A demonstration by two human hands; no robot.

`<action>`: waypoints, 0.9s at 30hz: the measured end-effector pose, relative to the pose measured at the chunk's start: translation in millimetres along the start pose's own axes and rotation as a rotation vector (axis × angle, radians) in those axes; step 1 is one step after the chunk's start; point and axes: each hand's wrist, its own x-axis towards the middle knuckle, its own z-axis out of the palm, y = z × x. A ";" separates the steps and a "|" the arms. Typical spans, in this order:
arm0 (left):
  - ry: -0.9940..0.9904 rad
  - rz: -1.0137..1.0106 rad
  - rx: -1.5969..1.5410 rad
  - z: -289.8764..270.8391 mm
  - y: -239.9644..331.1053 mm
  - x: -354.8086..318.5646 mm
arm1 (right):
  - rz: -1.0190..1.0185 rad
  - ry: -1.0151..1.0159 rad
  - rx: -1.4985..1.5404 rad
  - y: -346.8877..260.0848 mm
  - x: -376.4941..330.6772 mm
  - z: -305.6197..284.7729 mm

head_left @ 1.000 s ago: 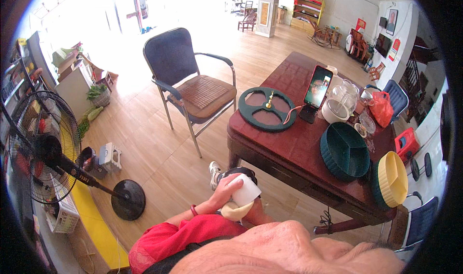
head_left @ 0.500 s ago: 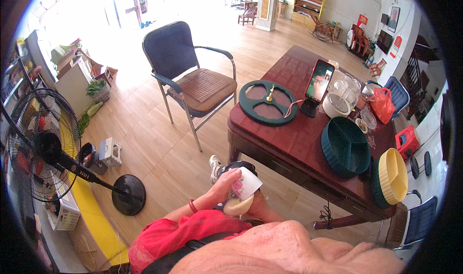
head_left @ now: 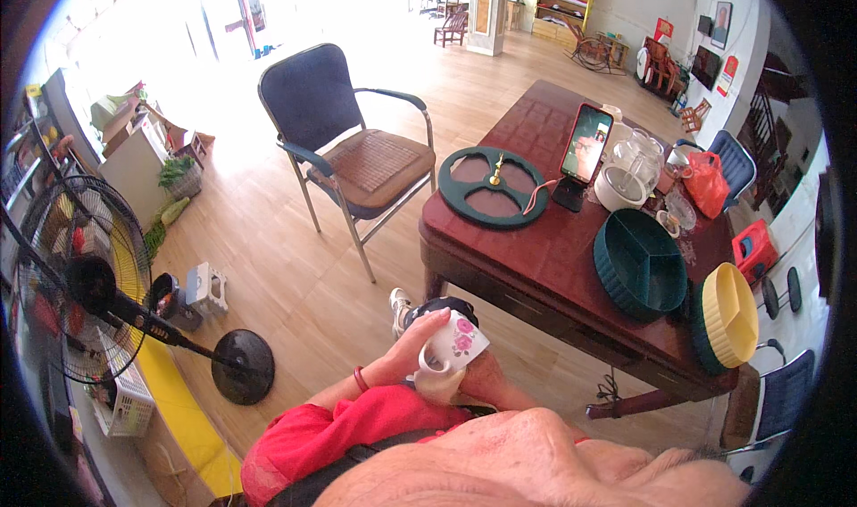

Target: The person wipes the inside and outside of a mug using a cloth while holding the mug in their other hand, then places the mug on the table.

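Observation:
A white mug (head_left: 458,338) with pink roses and green leaves printed on its side is held over my lap, tilted. My left hand (head_left: 418,339), a red band at its wrist, grips the mug from the left, and the handle shows below its fingers. A cream, soft-looking cloth (head_left: 436,386) bunches against the mug's lower end. Close behind the cloth and under the mug is my right hand (head_left: 485,381), closed on the cloth; its fingertips are mostly hidden.
A dark red table (head_left: 527,266) stands to the right, bearing a propped phone (head_left: 586,145), a green ring-shaped frame (head_left: 464,205), a green divided tray (head_left: 639,264), a yellow divided tray (head_left: 729,315) and glassware (head_left: 636,161). An armchair (head_left: 366,163) is ahead; a fan (head_left: 89,284) stands left.
The mug has turned in my hands, so its handle and more roses now show. The cream cloth has shifted slightly and bunched lower against it. The view has tilted slightly.

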 end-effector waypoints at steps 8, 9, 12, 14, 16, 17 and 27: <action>-0.238 0.341 -0.010 8.2 -3.4 7.7 | 0.310 0.526 0.544 7.2 -15.6 35.8; -0.199 0.285 -0.001 7.7 -1.3 5.4 | 0.141 0.419 0.107 15.2 -11.9 41.2; -0.140 0.083 0.027 -8.7 -2.2 5.5 | 0.170 0.230 -0.034 0.0 4.7 29.7; -0.078 0.071 0.060 -8.6 -2.1 3.5 | 0.240 0.269 0.111 -7.6 4.7 20.0; -0.051 0.036 -0.094 -3.1 -7.5 1.2 | 0.271 0.318 0.167 -11.2 0.5 18.4; -0.021 0.021 -0.090 -4.2 -11.7 1.1 | 0.292 0.347 0.206 -6.1 -5.8 24.1; 0.065 -0.174 -0.243 -1.9 -6.4 -6.8 | 0.345 0.262 0.245 27.9 -26.6 61.9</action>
